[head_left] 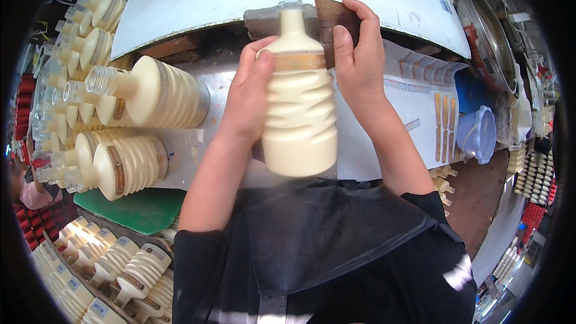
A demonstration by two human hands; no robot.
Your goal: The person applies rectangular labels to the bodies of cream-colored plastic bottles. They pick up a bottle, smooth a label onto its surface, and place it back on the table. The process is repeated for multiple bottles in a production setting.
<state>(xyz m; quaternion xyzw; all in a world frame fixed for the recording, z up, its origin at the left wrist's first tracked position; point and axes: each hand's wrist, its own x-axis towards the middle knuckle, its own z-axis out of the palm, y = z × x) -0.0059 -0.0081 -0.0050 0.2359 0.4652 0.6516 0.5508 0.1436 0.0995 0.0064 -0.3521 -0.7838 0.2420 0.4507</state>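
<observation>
A cream-coloured bottle (pixel 300 123) with wavy ridges and a clear threaded neck stands in front of me, its neck pointing away. My left hand (pixel 247 93) is closed on the bottle's left side, thumb near the shoulder. A brown and gold label band (pixel 294 61) runs across that shoulder. In my right hand (pixel 365 48) is a thin brown flat scraper (pixel 327 21), pinched between thumb and fingers. The scraper's lower edge is beside the right end of the label band; I cannot tell whether they touch.
Several similar bottles (pixel 165 93) lie at the left. On the right are a white sheet of label strips (pixel 414 93), a pale blue bucket (pixel 478 135) and a metal basin (pixel 495 42). A white panel (pixel 210 6) spans the back. Below left are a green board (pixel 129 211) and more bottles.
</observation>
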